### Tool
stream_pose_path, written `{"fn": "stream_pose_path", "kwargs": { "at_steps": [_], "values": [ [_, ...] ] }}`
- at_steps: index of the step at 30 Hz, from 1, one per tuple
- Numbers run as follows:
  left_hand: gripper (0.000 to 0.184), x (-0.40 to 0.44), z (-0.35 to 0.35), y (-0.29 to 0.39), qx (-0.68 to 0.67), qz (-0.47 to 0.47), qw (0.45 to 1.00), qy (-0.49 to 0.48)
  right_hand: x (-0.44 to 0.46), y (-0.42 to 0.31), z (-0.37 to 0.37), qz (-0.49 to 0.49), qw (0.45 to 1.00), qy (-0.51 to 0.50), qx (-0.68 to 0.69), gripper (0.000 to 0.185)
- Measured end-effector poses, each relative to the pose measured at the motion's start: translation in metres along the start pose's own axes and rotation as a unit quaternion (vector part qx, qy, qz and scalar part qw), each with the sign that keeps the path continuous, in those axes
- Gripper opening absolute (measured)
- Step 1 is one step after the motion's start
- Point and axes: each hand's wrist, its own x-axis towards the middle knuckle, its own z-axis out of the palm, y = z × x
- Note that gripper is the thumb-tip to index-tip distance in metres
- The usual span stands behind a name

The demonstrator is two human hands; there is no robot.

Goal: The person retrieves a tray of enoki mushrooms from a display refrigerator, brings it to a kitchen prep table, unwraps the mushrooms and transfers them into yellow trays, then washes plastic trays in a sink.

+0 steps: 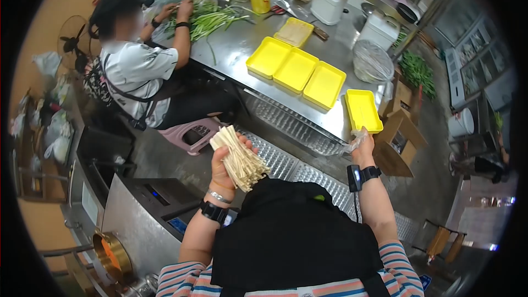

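Note:
My left hand (224, 168) is closed around a bundle of pale, thin stalks (242, 159) that look like enoki mushrooms, held up in front of the table. At the table's right corner, my right hand (363, 146) grips the near end of a yellow tray (363, 109). Clear crinkled plastic (355, 141) shows at that hand's fingers. To the left of this tray, three yellow trays stand side by side: one left (268, 58), one middle (296, 70), one right (324, 86). Behind them, another yellow tray (295, 32) has something beige in it.
Across the steel table (231, 58), a seated person (137, 66) handles long green stalks (214, 19). A knife (320, 33), red-handled scissors (276, 10), a plastic-covered bowl (373, 61) and white containers (329, 8) are on top. Cardboard boxes (399, 137) stand right; a steel counter (137, 214) is left.

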Motion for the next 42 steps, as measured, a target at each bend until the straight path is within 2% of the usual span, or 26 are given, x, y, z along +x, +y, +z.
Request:
{"fn": "stream_pose_path", "kwargs": {
  "at_steps": [1, 3, 4, 6, 7, 10, 13, 16, 20, 26, 28, 30, 34, 39, 42],
  "values": [
    [0.050, 0.000, -0.001, -0.001, -0.016, 0.002, 1.000, -0.009, 0.002, -0.002, 0.006, 0.005, 1.000, -0.007, -0.001, 0.019],
    [0.051, 0.002, -0.005, -0.005, -0.053, 0.008, 0.998, -0.030, 0.000, -0.003, 0.009, 0.089, 0.995, -0.029, -0.034, 0.022],
    [0.051, 0.003, -0.007, -0.005, -0.052, 0.008, 0.998, -0.027, -0.010, -0.006, 0.009, 0.092, 0.995, -0.029, -0.036, 0.022],
    [0.052, 0.005, -0.009, -0.007, -0.070, 0.029, 0.995, -0.064, -0.032, -0.015, 0.002, 0.127, 0.975, -0.128, -0.127, 0.025],
    [0.055, 0.005, -0.010, -0.008, -0.085, 0.027, 0.995, -0.048, -0.033, -0.011, -0.011, 0.143, 0.971, -0.148, -0.121, 0.027],
    [0.058, 0.007, -0.013, -0.010, -0.101, 0.021, 0.994, -0.018, -0.068, -0.012, -0.027, 0.183, 0.957, -0.134, -0.181, 0.029],
    [0.059, 0.014, -0.019, -0.012, -0.091, 0.005, 0.995, -0.031, -0.088, -0.007, -0.051, 0.205, 0.957, -0.146, -0.142, 0.027],
    [0.058, 0.021, -0.020, -0.014, -0.054, -0.016, 0.998, -0.008, -0.105, -0.006, -0.064, 0.169, 0.951, -0.181, -0.186, 0.025],
    [0.057, 0.026, -0.015, -0.022, -0.048, -0.052, 0.997, 0.009, -0.126, -0.011, -0.067, 0.151, 0.955, -0.158, -0.202, 0.024],
    [0.065, 0.035, -0.015, -0.034, -0.131, -0.133, 0.979, -0.079, -0.140, -0.010, -0.081, 0.155, 0.963, -0.126, -0.179, 0.021],
    [0.068, 0.042, -0.019, -0.038, -0.111, -0.141, 0.978, -0.103, -0.141, -0.010, -0.085, 0.152, 0.966, -0.119, -0.174, 0.020],
    [0.063, 0.046, -0.025, -0.041, -0.074, -0.147, 0.981, -0.107, -0.142, -0.007, -0.092, 0.150, 0.967, -0.108, -0.173, 0.019],
    [0.055, 0.044, -0.022, -0.033, -0.089, -0.176, 0.977, -0.078, -0.142, -0.001, -0.100, 0.157, 0.968, -0.109, -0.161, 0.018],
    [0.043, 0.041, -0.040, -0.016, -0.092, -0.148, 0.981, -0.083, -0.145, 0.007, -0.086, 0.165, 0.967, -0.110, -0.162, 0.018],
    [0.039, 0.040, -0.050, -0.001, -0.143, -0.142, 0.976, -0.084, -0.145, 0.009, -0.072, 0.161, 0.965, -0.110, -0.177, 0.017]
  ]
}}
